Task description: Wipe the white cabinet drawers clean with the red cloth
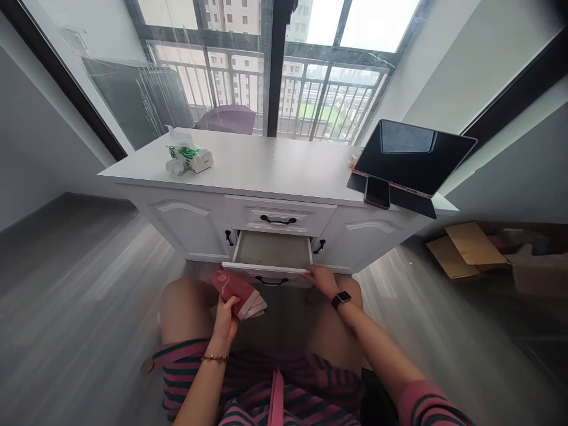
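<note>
My left hand (226,319) is closed on a folded red cloth (237,291) with pale edges, thumb on top, in front of the cabinet and above my lap. My right hand (323,280), with a black watch on its wrist, grips the top edge of the drawer (273,248) front near its right corner. This lower middle drawer is pulled out and its beige bottom shows. A black handle (271,281) sits on its front. The shut drawer (280,216) above it has a similar black handle.
On the white cabinet top (270,163) stand a tissue pack (190,158) at the left and a tablet (415,157) on a dark stand at the right. A phone (377,192) lies beside the tablet. Open cardboard boxes (474,245) stand on the floor to the right.
</note>
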